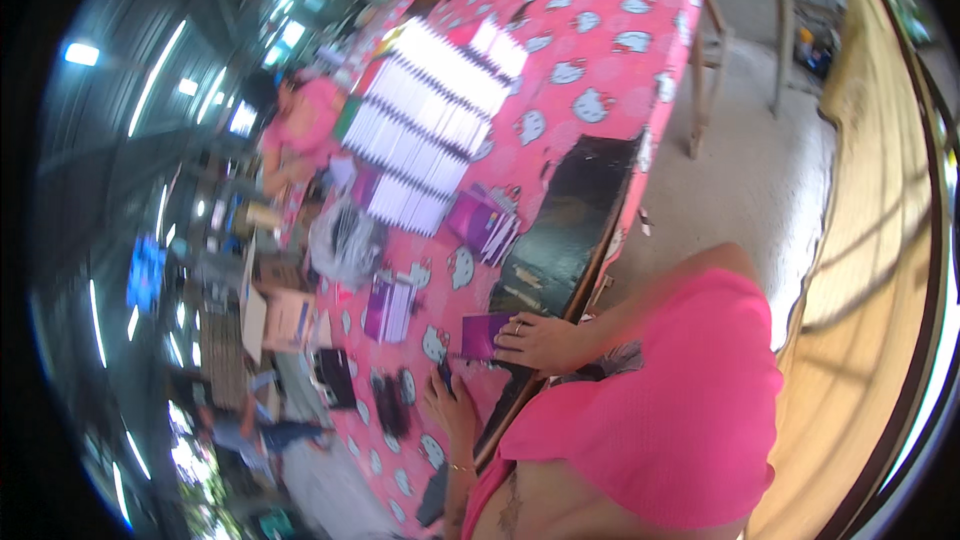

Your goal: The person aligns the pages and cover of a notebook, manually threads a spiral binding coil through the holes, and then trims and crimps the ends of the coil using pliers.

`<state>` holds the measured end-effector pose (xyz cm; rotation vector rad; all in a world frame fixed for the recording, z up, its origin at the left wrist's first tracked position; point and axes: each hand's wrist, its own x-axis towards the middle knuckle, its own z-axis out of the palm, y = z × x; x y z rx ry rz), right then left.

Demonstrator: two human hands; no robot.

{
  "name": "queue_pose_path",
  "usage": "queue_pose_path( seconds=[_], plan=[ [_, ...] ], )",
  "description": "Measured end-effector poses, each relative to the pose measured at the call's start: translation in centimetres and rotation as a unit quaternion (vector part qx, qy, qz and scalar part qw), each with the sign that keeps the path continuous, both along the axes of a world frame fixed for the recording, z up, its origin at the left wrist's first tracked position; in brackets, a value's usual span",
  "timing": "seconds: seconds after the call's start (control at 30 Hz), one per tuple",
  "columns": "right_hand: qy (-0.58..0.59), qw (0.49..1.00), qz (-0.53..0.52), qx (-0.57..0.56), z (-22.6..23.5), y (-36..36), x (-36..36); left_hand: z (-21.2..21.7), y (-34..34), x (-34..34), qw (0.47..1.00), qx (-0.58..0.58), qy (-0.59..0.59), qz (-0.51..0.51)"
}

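Note:
My right hand point(540, 342), with a ring on one finger, grips and presses the right side of a small purple notebook point(478, 337) at the table's near edge. My left hand point(452, 408) is closed around a small dark object point(445, 372) just left of that notebook; its kind is too blurred to tell. Left of the left hand lies a bundle of thin black pieces point(391, 406), perhaps binding coils. Beyond my hands stand a small stack of purple spiral notebooks point(392, 308) and another purple pile point(484, 224).
Tall stacks of spiral-bound notebooks point(425, 120) rise farther along the pink patterned tablecloth point(590, 55). A worn black board point(575, 205) lies along the right edge. A clear plastic bag point(347, 243), a black box point(333, 378) and cardboard boxes point(290, 318) are leftward. A person in pink point(312, 115) sits across.

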<state>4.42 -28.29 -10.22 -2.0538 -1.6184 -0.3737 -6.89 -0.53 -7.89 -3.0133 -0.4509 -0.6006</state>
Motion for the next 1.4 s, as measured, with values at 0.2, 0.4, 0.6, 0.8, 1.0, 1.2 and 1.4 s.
queue_pose_path(
  seconds=[0.2,0.4,0.6,0.8,1.0,1.2,1.4],
  plan=[
    [0.049,0.997,-0.047,-0.047,1.2,-0.3,-0.4,1.7,-0.6,1.0,0.992,-0.078,-0.015,-0.097],
    [0.08,0.993,-0.049,-0.072,2.4,-0.8,-0.5,3.9,-1.2,-0.2,0.856,-0.514,-0.03,0.046],
    [0.079,0.991,-0.071,-0.081,2.7,-0.9,-0.2,6.5,-2.6,1.2,0.482,-0.866,0.122,0.056],
    [0.082,0.99,-0.067,-0.098,2.3,-0.4,0.1,5.7,-1.1,3.1,0.439,-0.879,0.178,0.05],
    [0.077,0.99,-0.067,-0.1,2.3,-0.2,0.3,6.2,-0.8,3.9,0.437,-0.878,0.189,0.049],
    [0.082,0.989,-0.062,-0.107,2.5,-0.1,0.4,6.1,-0.8,4.2,0.455,-0.867,0.195,0.056],
    [0.081,0.988,-0.068,-0.117,2.6,-0.2,0.2,4.8,-1.3,3.6,0.579,-0.791,0.193,0.048]
  ],
)
